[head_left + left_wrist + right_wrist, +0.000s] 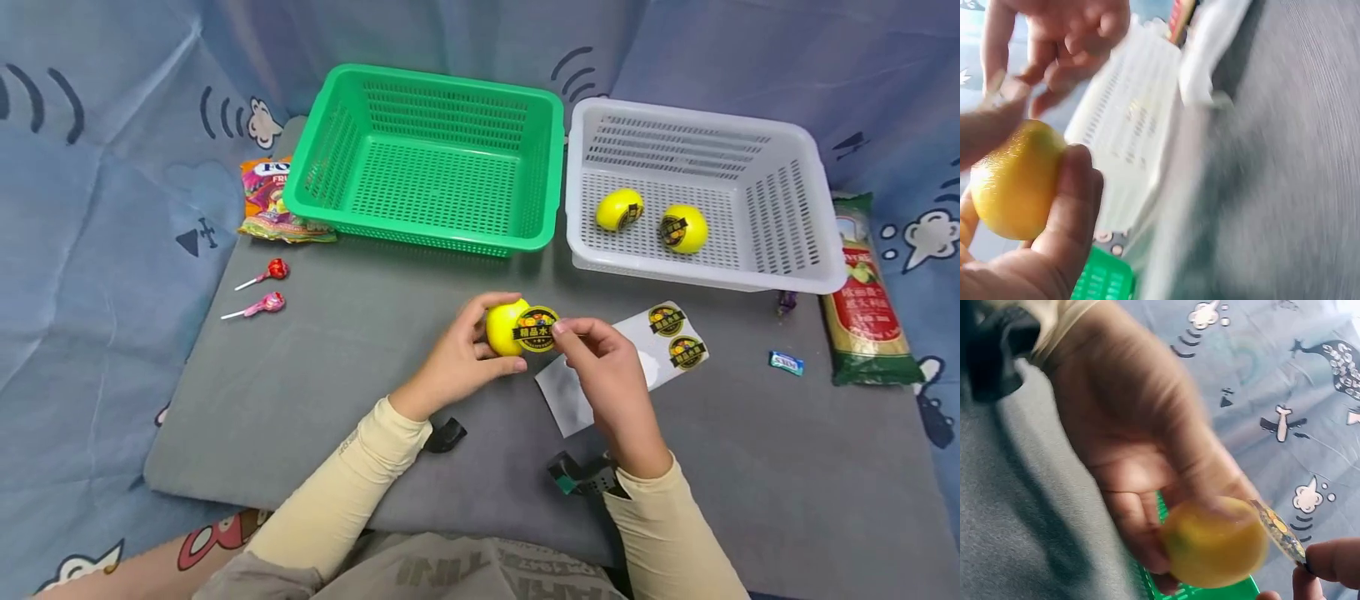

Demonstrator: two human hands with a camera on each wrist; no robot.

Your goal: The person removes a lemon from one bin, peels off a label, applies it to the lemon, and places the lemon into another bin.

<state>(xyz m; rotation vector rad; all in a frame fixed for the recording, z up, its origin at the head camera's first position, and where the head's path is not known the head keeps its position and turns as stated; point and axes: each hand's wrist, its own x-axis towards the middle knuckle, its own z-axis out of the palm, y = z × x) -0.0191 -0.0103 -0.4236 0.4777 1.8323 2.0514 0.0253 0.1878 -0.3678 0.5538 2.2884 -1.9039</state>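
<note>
A yellow lemon (504, 327) is gripped in my left hand (459, 360), fingers on its far side and thumb in front. Between thumb and fingertip my right hand (611, 375) pinches a round black-and-gold fruit sticker (536, 330), held at the lemon's right side. In the right wrist view, the sticker (1282, 532) stands edge-on close to the lemon (1213, 544); whether it sticks there is unclear. Under my right hand lies a white sticker sheet (570, 396) with two round stickers (667, 319) at its far end. The left wrist view shows the lemon (1019, 181) somewhat blurred.
A green basket (442, 237) stands at the back beside a white basket (705, 271) holding two stickered lemons (684, 229). Candy bag (273, 204) and two lollipops (276, 268) lie left. At right are a small wrapped candy (786, 362) and a green-red food package (870, 308).
</note>
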